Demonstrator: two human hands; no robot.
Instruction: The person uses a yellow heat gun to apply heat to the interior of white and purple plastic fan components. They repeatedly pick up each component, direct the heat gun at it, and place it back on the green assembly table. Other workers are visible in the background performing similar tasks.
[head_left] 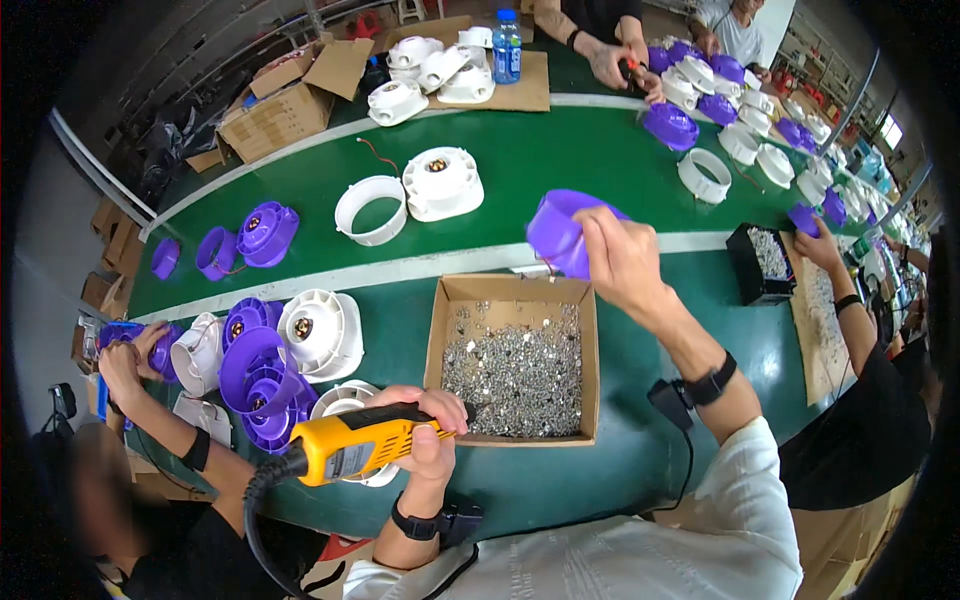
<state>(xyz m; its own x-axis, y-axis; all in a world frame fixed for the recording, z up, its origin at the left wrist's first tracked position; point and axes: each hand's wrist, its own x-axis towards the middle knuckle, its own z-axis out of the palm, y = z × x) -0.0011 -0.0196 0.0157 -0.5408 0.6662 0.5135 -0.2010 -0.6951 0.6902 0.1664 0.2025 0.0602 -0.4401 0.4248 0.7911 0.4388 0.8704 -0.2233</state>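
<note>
My left hand (pixel 432 432) is wrapped round a yellow-and-black corded electric screwdriver (pixel 350 452), held level at the near edge of the table. Its cord drops from the left end, and my fingers hide the other end. Up and to the right, my right hand (pixel 622 258) grips a purple plastic ring (pixel 560 232) by its right side, above the light rail at the belt's near edge. A shallow cardboard box (pixel 588 400) of small shiny metal screws lies between my hands. To the left are a purple ring-topped housing (pixel 258 372) and a white motor housing (pixel 322 335).
On the green belt (pixel 540 150) sit a white ring (pixel 370 210), a white housing (pixel 442 184) and purple parts. A black bin (pixel 760 264) of small parts stands right. Co-workers' hands work at the left, right and far side. A blue bottle (pixel 507 48) stands beyond.
</note>
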